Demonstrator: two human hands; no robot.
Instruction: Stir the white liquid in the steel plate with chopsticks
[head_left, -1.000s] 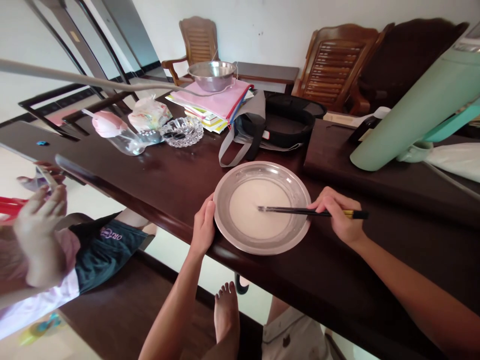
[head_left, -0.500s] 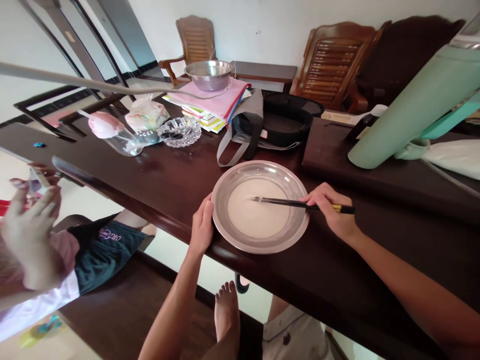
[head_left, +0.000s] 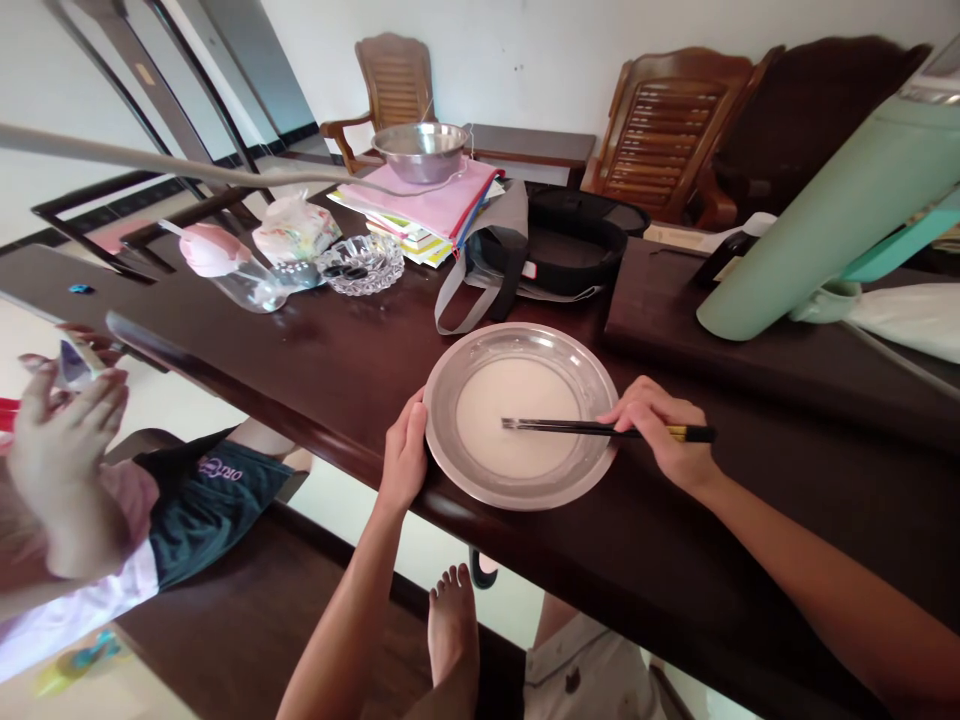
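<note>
A round metal basin (head_left: 450, 460) stands near the front edge of the dark wooden table, with a milky white liquid (head_left: 517, 395) in its bottom. My left hand (head_left: 406, 452) grips the basin's left rim, thumb on the upper side and fingers mostly hidden beneath. Black chopsticks (head_left: 559, 427) with gold bands are pinched in my right hand (head_left: 664, 425), at the basin's right rim. They lie close together and nearly level, their pale tips at the liquid near the middle of the basin.
Behind the basin sit a black-and-grey bag (head_left: 555, 250), a glass dish (head_left: 367, 265) and a smaller metal bowl (head_left: 420, 152) on folders. A green cylinder (head_left: 817, 220) leans in at right. At left, another person's hand (head_left: 71, 430) holds a small object.
The chopsticks' tips have shifted slightly toward me in the liquid, and my right hand has moved a little nearer and to the right. My left hand stays on the rim.
</note>
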